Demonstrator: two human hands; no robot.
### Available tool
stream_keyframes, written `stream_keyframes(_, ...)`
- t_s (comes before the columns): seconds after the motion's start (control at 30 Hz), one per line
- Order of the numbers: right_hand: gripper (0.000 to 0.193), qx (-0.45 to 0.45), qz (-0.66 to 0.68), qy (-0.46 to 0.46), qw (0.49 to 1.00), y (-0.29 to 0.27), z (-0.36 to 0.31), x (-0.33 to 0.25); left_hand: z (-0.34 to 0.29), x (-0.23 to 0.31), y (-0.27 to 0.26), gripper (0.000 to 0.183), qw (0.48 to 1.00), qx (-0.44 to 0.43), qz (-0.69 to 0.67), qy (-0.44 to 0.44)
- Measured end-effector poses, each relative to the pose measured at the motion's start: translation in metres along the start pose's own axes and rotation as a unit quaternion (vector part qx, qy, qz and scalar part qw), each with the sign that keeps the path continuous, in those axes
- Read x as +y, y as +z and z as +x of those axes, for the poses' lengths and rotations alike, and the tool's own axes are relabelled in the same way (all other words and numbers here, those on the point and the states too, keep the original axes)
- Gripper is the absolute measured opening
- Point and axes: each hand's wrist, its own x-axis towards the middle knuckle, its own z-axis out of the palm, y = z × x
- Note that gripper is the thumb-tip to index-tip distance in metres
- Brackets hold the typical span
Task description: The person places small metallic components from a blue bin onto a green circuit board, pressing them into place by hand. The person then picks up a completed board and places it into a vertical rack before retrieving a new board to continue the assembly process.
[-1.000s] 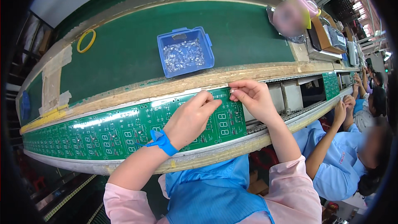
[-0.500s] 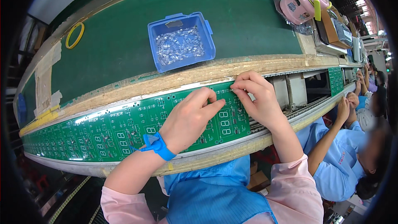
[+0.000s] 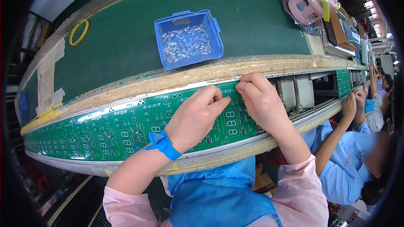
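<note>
A: Your left hand [image 3: 195, 120] and right hand [image 3: 261, 103] both sit on the green circuit board [image 3: 105, 132], on the rail along the surface's near edge. Fingers pressed together, tips meeting near the board's far edge. Can't tell if they're pinching a part.

B: Risks?

A: Leaning on the board could flex it or shift it on the rail. A tiny part could slip from your fingers. The blue tray [image 3: 188, 38] of parts sits mid-surface, well apart.

Pink sleeves [image 3: 301, 193], blue apron [image 3: 219, 197], blue wrist strap [image 3: 165, 144] on left wrist.
</note>
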Motion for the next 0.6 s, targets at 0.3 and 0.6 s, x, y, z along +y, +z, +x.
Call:
stream_keyframes(0.3,0.012,-0.081,-0.127,-0.011,0.988,-0.01,0.013,-0.024,0.003,0.001,0.001,0.023,0.991,0.073,-0.094,-0.063)
stream_keyframes(0.6,0.008,-0.095,-0.042,0.042,0.994,-0.038,0.055,-0.017,0.006,-0.005,0.0,0.018,0.956,0.13,-0.213,-0.152)
